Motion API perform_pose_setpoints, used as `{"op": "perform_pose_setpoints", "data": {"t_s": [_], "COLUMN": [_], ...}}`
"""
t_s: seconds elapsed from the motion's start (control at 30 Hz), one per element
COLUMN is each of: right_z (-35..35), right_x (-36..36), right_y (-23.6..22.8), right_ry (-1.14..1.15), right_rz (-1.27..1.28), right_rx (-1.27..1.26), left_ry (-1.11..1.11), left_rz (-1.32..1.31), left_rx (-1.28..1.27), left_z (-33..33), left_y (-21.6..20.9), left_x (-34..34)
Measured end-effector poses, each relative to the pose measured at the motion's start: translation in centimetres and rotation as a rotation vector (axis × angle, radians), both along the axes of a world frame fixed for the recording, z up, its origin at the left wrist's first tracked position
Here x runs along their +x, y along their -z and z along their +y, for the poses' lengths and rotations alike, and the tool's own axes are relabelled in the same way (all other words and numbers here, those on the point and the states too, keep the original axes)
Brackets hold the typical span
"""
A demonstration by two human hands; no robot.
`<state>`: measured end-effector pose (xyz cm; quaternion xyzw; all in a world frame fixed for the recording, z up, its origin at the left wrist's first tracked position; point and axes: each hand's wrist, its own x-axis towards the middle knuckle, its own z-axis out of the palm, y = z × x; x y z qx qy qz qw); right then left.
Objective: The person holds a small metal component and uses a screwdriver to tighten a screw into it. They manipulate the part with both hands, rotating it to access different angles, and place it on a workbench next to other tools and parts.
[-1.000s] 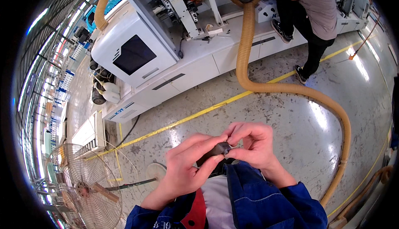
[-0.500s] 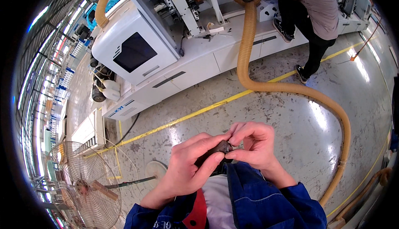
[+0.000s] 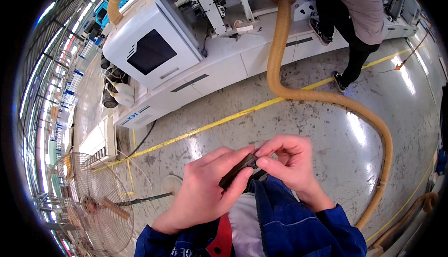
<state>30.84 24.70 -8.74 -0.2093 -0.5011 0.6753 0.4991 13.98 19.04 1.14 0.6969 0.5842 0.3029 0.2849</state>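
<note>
A: What changed in the last second?

B: Little. The small dark object (image 3: pixel 237 169) sits a bit straighter between the hands, which have barely shifted.

A: How does it lie?

B: Long axis slanting from lower left to upper right, held chest-high over the blue jacket (image 3: pixel 298 219). The left hand (image 3: pixel 210 191) pinches its length with thumb and fingers; the right hand (image 3: pixel 289 161) pinches the upper end with its fingertips.

A: Around it?

B: A tan hose (image 3: pixel 326 96) crosses the floor beyond, a fan (image 3: pixel 91 205) stands left, and another person (image 3: pixel 354 14) by the white machine (image 3: pixel 154 56). Nothing blocks the hands.
</note>
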Motion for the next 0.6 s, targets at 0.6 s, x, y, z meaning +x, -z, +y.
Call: {"op": "perform_pose_setpoints", "data": {"t_s": [0.6], "right_z": [0.1], "right_x": [1.3], "right_y": [-0.9], "right_ry": [-0.157], "right_rz": [-0.081], "right_rx": [-0.221], "left_ry": [-0.080], "left_rz": [-0.173], "left_rx": [-0.149], "left_z": [0.1], "left_y": [1.8], "left_x": [-0.5]}}
